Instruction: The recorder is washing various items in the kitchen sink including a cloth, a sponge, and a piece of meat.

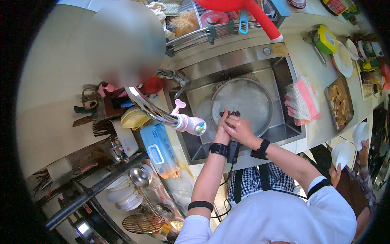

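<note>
Both my hands meet over the near rim of a round metal basin (243,97) that stands in a stainless steel sink. Several small dark round fruits (234,113) lie in and beside my left hand (225,123), whose fingers point away from me around them. Pressed against it, my right hand (239,128) has its fingers curled over the left palm, with something dark showing between the fingers. Whether the right hand itself grips any of the fruits cannot be made out. The basin holds cloudy, pale liquid. Left of my hands hangs the pink-tipped faucet (190,124).
A pink and white cloth (302,100) and a metal tray of sliced food (339,103) lie right of the sink. Wet wipes (160,151) stand on the left. A red-handled pan (265,21) rests on the back rack. At the far right, another person's hands hold white bowls (342,154).
</note>
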`<action>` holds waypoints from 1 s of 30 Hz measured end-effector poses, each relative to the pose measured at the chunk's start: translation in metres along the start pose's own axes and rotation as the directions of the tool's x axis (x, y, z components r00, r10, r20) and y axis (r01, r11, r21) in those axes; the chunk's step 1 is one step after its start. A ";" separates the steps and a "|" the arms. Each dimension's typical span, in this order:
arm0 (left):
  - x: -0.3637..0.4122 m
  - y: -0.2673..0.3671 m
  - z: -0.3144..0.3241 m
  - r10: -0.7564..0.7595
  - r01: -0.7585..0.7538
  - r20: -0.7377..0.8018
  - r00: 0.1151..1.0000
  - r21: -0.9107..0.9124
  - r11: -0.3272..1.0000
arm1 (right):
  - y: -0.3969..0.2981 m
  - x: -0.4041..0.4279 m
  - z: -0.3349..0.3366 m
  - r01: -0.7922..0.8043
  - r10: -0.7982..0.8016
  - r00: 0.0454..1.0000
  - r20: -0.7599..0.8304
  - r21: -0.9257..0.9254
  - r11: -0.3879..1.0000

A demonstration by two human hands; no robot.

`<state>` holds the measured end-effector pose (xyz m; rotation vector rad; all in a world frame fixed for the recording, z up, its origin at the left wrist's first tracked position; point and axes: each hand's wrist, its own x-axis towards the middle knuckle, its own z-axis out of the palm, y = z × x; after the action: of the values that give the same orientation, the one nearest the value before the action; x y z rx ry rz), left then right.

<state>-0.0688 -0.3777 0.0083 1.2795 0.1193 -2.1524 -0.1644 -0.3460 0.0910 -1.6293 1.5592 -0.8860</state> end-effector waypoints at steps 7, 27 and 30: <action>-0.003 -0.024 0.004 -0.046 0.057 0.126 0.991 -0.086 0.995 | 0.094 0.028 -0.008 -0.357 0.376 0.924 0.075 -0.189 0.915; 0.007 -0.017 -0.038 -0.004 0.002 -0.009 1.000 -0.136 0.991 | 0.053 0.016 0.015 -0.466 0.338 0.884 0.322 0.558 0.686; -0.028 0.003 -0.005 0.154 -0.158 -0.050 0.987 -0.104 0.982 | -0.015 0.014 -0.013 -0.322 0.184 0.897 0.402 0.309 0.895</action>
<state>-0.0536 -0.3649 0.0294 1.2309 0.1454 -1.9602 -0.1676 -0.3603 0.1104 -1.1982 1.2238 -0.6406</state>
